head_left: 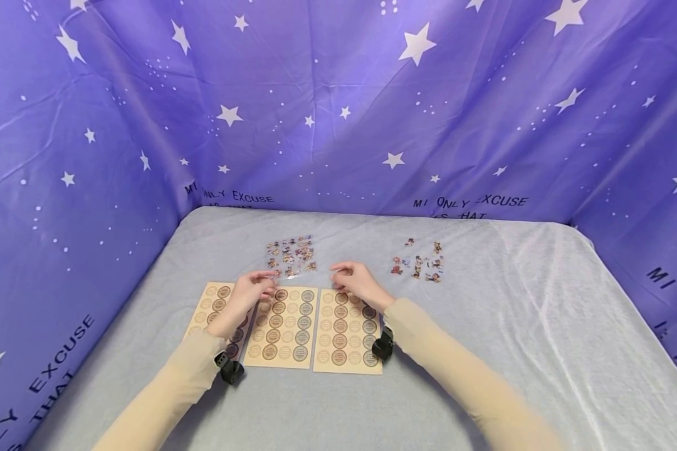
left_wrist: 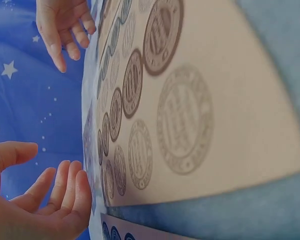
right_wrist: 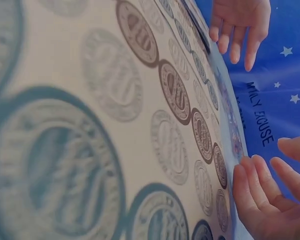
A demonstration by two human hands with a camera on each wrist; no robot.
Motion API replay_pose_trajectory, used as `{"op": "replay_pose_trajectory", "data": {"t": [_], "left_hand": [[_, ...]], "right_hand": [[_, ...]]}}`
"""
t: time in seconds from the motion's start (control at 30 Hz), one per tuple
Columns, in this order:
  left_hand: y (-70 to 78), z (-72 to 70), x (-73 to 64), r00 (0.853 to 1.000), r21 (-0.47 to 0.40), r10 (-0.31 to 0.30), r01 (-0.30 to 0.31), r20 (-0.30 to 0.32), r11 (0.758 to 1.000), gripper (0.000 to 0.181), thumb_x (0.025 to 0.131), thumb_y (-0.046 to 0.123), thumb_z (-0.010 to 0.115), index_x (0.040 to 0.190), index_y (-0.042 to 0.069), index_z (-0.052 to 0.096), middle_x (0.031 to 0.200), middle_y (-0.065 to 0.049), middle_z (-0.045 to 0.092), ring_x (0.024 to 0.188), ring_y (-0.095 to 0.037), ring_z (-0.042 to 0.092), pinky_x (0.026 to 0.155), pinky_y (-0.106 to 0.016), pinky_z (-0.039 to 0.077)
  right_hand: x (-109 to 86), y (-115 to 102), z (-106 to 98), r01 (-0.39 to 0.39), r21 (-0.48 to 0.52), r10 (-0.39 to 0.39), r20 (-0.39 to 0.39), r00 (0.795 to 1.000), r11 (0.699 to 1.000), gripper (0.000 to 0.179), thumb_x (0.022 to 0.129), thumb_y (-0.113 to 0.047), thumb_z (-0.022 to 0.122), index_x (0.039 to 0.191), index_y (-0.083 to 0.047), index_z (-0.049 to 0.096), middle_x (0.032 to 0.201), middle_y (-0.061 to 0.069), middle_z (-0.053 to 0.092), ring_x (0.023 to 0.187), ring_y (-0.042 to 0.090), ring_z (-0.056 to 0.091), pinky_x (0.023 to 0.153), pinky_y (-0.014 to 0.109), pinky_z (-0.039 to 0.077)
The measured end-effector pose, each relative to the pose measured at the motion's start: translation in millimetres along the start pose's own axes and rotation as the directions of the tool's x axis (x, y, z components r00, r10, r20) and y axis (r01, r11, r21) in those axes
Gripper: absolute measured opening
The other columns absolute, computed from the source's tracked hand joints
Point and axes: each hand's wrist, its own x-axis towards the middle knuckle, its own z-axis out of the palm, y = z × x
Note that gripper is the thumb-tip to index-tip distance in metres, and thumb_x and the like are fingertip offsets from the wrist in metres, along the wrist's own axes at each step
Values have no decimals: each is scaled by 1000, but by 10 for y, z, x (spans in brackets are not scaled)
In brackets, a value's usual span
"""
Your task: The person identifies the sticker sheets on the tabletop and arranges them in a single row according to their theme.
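Three cream sheets of round seal stickers lie side by side on the table: a left sheet (head_left: 207, 302), a middle sheet (head_left: 288, 344) and a right sheet (head_left: 333, 363). My left hand (head_left: 247, 295) hovers over the gap between the left and middle sheets, fingertips close to a clear sheet of small colourful figure stickers (head_left: 290, 257). Over the top of the right sheet is my right hand (head_left: 362, 285). In the left wrist view my left hand (left_wrist: 45, 205) has loosely bent fingers with nothing between them. The right wrist view shows my right hand (right_wrist: 270, 192) likewise bare.
A second group of small figure stickers (head_left: 419, 262) lies farther back on the right. The grey cloth-covered table (head_left: 513, 326) meets purple star-printed curtains (head_left: 338, 150) at the back and sides. A dark wrist device (head_left: 229, 369) sits on each sleeve.
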Motion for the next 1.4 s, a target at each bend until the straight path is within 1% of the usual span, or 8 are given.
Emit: {"op": "replay_pose_trajectory", "data": {"t": [0.2, 0.4, 0.63, 0.9, 1.1, 1.27, 1.33, 1.4], "left_hand": [[-11, -30, 95, 1000, -27, -15, 15, -19, 1000, 36, 84, 3, 50, 117, -10, 50, 87, -18, 60, 60, -7, 57, 59, -20, 52], [-53, -46, 204, 998, -65, -9, 5, -63, 998, 38, 83, 3, 48, 118, -12, 48, 82, -9, 61, 59, -5, 56, 55, -16, 50], [-74, -68, 320, 987, -20, -14, 11, -161, 1000, 34, 83, 3, 49, 115, -8, 52, 86, -13, 61, 59, -5, 55, 56, -18, 50], [-63, -87, 388, 966, 10, -20, 23, -258, 1000, 34, 81, 4, 52, 113, -6, 56, 79, -5, 59, 61, -10, 53, 53, -17, 44], [-34, -55, 416, 963, 99, -2, 29, -268, 995, 32, 82, 5, 53, 113, -5, 55, 96, -18, 61, 79, -23, 58, 63, -24, 47], [-359, -91, 725, 966, 45, 40, -29, -254, 999, 34, 77, 7, 61, 110, -2, 58, 95, -17, 61, 84, -25, 58, 67, -29, 49], [-521, -119, 887, 970, 32, 31, -24, -242, 999, 37, 77, 8, 63, 112, 0, 56, 96, -16, 60, 87, -25, 58, 70, -31, 49], [-572, -127, 939, 975, 19, 13, -9, -221, 1000, 39, 78, 8, 63, 116, 1, 54, 100, -15, 59, 92, -25, 56, 75, -33, 49]], "right_hand": [[136, -4, 73, 6, 34, -5, -15, 1000, 999, 32, 87, -12, 54, 117, -1, 54, 94, 17, 61, 78, 27, 60, 69, 31, 53], [254, -12, 138, 34, 37, -32, -45, 998, 999, 31, 87, -10, 53, 116, 1, 55, 93, 18, 61, 77, 28, 59, 67, 30, 53], [391, -32, 240, 39, 61, -31, -136, 990, 997, 31, 85, -7, 53, 114, 2, 55, 94, 18, 61, 79, 28, 60, 68, 29, 53], [493, -47, 302, 62, 113, -40, -184, 982, 992, 31, 83, -1, 53, 113, 7, 55, 89, 19, 60, 80, 34, 58, 65, 29, 52], [522, -56, 306, 110, 66, -92, -239, 967, 992, 30, 81, -1, 53, 111, 4, 58, 90, 18, 62, 74, 28, 59, 63, 28, 51], [1571, 1038, 417, 236, -26, -232, -304, 924, 971, 30, 77, -19, 63, 107, -16, 63, 83, -1, 62, 71, 10, 57, 59, 23, 48], [2201, 1656, 487, 229, -48, -233, -310, 922, 972, 34, 74, -26, 68, 107, -24, 62, 85, -4, 62, 76, 9, 57, 61, 23, 49], [2578, 2017, 531, 197, -69, -209, -319, 924, 978, 38, 71, -29, 71, 108, -30, 61, 88, -6, 62, 81, 10, 57, 67, 25, 50]]}}
